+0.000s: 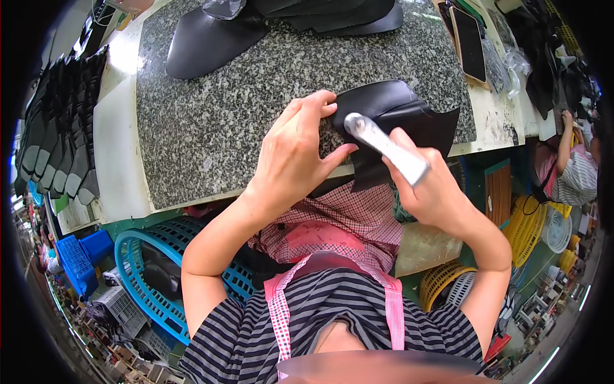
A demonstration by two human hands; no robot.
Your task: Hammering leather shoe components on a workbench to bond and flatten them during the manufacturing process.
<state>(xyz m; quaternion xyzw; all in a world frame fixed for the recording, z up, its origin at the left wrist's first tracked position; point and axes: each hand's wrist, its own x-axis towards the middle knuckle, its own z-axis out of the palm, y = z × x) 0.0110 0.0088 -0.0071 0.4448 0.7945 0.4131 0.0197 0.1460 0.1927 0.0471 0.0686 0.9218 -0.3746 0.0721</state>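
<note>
- While the right grip [430,185] is clenched around the handle of a silver hammer-like tool [391,152], its rounded end sits at the left part of a black leather piece [416,125]; whether the two touch, I cannot tell.
- The left grip [291,150] has its thumb and index finger spread apart, their tips at the left edge of the leather, and is not closed around anything.
- The leather piece lies at the front of the bench [224,128], right of the middle, with folds raised on its surface and a lower flap hanging past the front edge.
- The bench has a speckled grey stone top, and a white board [118,157] lies along its left side.
- Across the far side are a single black piece [211,48] and, to its right, a stack of black pieces [345,19].
- At the far right, a phone [472,51] lies beside some clear plastic [515,67].
- Further left, many black pieces with grey ends [54,137] are arranged in overlapping rows.
- Below the bench on the left stands a light blue basket [123,262] with black things inside, near a darker blue crate [75,264].
- On the right are yellow baskets [527,224] and, beyond them, another person [574,176] in a striped top.
</note>
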